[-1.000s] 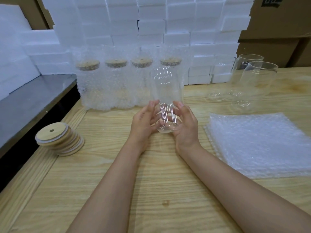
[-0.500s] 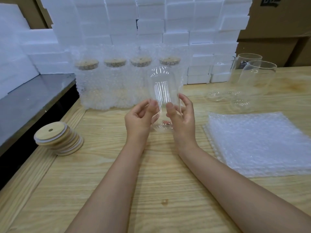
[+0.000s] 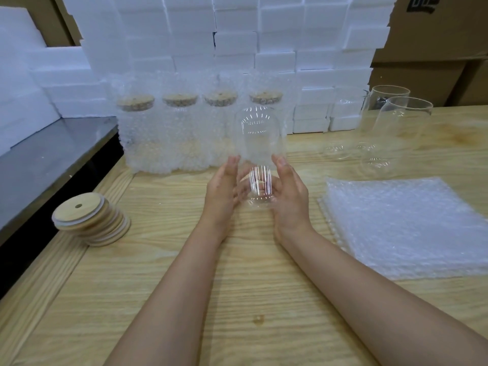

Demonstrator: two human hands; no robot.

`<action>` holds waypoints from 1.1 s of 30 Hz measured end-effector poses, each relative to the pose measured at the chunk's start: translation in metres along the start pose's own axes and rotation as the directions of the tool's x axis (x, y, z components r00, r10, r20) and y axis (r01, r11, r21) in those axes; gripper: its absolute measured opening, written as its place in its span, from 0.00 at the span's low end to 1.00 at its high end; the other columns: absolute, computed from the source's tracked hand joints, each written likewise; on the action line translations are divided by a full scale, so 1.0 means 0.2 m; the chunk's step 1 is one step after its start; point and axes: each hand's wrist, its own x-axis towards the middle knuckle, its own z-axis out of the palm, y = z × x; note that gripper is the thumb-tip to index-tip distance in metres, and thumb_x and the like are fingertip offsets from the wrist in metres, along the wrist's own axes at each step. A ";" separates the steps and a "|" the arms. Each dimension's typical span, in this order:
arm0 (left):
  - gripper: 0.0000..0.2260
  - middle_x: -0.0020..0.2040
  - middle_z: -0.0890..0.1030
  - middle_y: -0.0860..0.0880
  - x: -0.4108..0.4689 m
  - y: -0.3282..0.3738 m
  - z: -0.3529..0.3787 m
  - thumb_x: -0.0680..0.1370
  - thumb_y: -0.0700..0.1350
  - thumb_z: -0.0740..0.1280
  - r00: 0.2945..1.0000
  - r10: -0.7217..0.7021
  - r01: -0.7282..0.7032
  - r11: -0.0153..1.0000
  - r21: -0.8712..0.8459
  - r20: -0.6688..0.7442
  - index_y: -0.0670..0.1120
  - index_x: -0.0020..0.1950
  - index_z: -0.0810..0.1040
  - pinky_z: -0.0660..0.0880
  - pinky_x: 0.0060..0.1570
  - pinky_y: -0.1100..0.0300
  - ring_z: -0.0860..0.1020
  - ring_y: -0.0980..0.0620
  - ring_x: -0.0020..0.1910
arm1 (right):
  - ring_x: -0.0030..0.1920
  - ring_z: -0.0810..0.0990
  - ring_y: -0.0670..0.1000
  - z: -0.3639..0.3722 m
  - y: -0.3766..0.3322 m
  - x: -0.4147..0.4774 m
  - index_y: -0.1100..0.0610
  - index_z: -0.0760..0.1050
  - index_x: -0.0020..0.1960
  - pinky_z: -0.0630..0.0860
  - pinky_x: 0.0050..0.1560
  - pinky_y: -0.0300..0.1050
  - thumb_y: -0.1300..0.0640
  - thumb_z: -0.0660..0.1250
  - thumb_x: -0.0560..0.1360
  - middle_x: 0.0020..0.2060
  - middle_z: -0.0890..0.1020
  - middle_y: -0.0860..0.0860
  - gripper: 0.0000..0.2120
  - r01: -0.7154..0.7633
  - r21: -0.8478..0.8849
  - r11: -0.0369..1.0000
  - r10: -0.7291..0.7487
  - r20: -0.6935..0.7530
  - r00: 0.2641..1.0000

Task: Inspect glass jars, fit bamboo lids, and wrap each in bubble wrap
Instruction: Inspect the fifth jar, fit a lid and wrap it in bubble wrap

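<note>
Since half a second back, both hands have closed in flatter against the glass jar (image 3: 260, 143), and the streaks of light on its wall have shifted, so it has turned a little between them. On my feed the left hand (image 3: 220, 192) and the right hand (image 3: 291, 196) cup the jar's lower half from either side. One finger of each lies up along the glass, and the others curl round the far side and show through it. The jar is held upright over the wooden table (image 3: 237, 291), in front of the row of wrapped jars (image 3: 171, 143). It is so clear that I cannot say which end is up. Bamboo lids (image 3: 91, 220) sit in a leaning stack to the left, bubble wrap sheets (image 3: 412, 228) lie piled to the right, and bare jars (image 3: 396, 128) stand beyond that pile. White foam blocks (image 3: 237, 35) wall the back.
</note>
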 end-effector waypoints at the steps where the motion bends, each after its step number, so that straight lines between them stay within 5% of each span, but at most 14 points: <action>1: 0.30 0.59 0.81 0.47 0.00 0.00 0.00 0.67 0.65 0.62 1.000 -0.018 0.018 1.000 0.014 0.025 0.49 0.64 0.73 0.76 0.61 0.48 0.81 0.46 0.57 | 0.51 0.84 0.56 0.00 0.00 0.00 0.48 0.79 0.57 0.81 0.53 0.53 0.43 0.68 0.71 0.48 0.85 0.55 0.17 -0.011 -0.003 1.000 0.011 0.009 1.000; 4: 0.23 0.60 0.81 0.49 -0.01 0.00 -0.01 0.74 0.63 0.63 0.995 -0.039 0.037 0.999 0.025 0.089 0.51 0.62 0.74 0.72 0.64 0.42 0.79 0.46 0.61 | 0.41 0.84 0.51 -0.01 -0.01 0.00 0.46 0.81 0.51 0.81 0.43 0.51 0.48 0.66 0.77 0.40 0.85 0.47 0.06 -0.027 0.013 1.000 0.027 0.012 1.000; 10: 0.20 0.55 0.83 0.45 -0.01 0.01 -0.01 0.70 0.58 0.70 0.999 -0.017 0.018 0.999 -0.031 0.052 0.49 0.56 0.77 0.78 0.56 0.45 0.83 0.48 0.52 | 0.39 0.79 0.47 0.00 0.00 0.00 0.47 0.81 0.48 0.77 0.47 0.54 0.47 0.64 0.78 0.33 0.73 0.42 0.08 0.004 -0.008 1.000 -0.004 0.003 1.000; 13: 0.19 0.56 0.82 0.41 -0.02 0.01 -0.01 0.70 0.53 0.74 1.000 0.020 -0.021 0.999 -0.050 -0.024 0.46 0.57 0.78 0.78 0.55 0.47 0.82 0.44 0.53 | 0.44 0.74 0.48 -0.01 0.01 0.00 0.49 0.79 0.54 0.72 0.48 0.50 0.42 0.66 0.74 0.37 0.74 0.46 0.14 0.057 -0.073 0.996 -0.056 0.014 0.998; 17: 0.26 0.54 0.84 0.45 -0.01 0.01 -0.02 0.66 0.54 0.73 0.994 0.088 -0.089 0.996 -0.010 -0.060 0.45 0.61 0.77 0.82 0.45 0.56 0.81 0.46 0.57 | 0.45 0.77 0.37 -0.01 0.01 -0.01 0.49 0.71 0.63 0.73 0.47 0.33 0.34 0.69 0.61 0.51 0.77 0.45 0.35 0.133 -0.212 0.968 -0.108 0.125 0.986; 22: 0.17 0.43 0.85 0.53 0.00 0.00 -0.03 0.70 0.57 0.73 0.986 0.146 -0.143 0.988 0.050 -0.079 0.51 0.54 0.79 0.79 0.38 0.63 0.83 0.57 0.45 | 0.44 0.79 0.34 -0.02 0.03 0.00 0.47 0.68 0.64 0.74 0.45 0.32 0.44 0.71 0.63 0.55 0.76 0.51 0.31 0.150 -0.262 0.953 -0.104 0.182 0.978; 24: 0.20 0.46 0.85 0.53 0.00 0.01 -0.03 0.68 0.61 0.67 0.989 0.125 -0.124 0.992 0.020 -0.082 0.51 0.54 0.79 0.81 0.42 0.60 0.83 0.53 0.50 | 0.46 0.79 0.34 -0.02 0.03 0.00 0.50 0.68 0.67 0.75 0.49 0.34 0.45 0.71 0.64 0.56 0.77 0.51 0.32 0.149 -0.240 0.959 -0.105 0.185 0.977; 27: 0.25 0.51 0.84 0.52 0.01 0.01 -0.03 0.68 0.66 0.72 0.998 0.053 -0.054 0.998 -0.029 -0.046 0.52 0.57 0.76 0.81 0.48 0.55 0.82 0.48 0.54 | 0.38 0.81 0.37 -0.02 0.02 0.00 0.59 0.65 0.72 0.76 0.44 0.32 0.50 0.69 0.67 0.49 0.79 0.53 0.35 0.160 -0.191 0.969 -0.118 0.211 0.970; 30: 0.37 0.54 0.83 0.51 0.01 0.00 -0.03 0.54 0.70 0.76 0.999 0.024 -0.022 0.999 -0.038 0.045 0.54 0.58 0.76 0.80 0.46 0.57 0.83 0.49 0.53 | 0.34 0.81 0.41 -0.02 0.01 -0.01 0.61 0.62 0.74 0.75 0.37 0.32 0.52 0.66 0.69 0.37 0.81 0.46 0.36 0.161 -0.166 0.973 -0.121 0.230 0.966; 33: 0.42 0.55 0.83 0.49 0.00 0.00 -0.03 0.53 0.70 0.77 0.996 0.060 -0.058 0.998 -0.037 0.067 0.53 0.61 0.75 0.80 0.49 0.57 0.82 0.49 0.55 | 0.39 0.83 0.43 -0.01 0.01 -0.01 0.58 0.61 0.75 0.76 0.40 0.34 0.49 0.65 0.69 0.42 0.83 0.45 0.37 0.161 -0.197 0.967 -0.112 0.237 0.965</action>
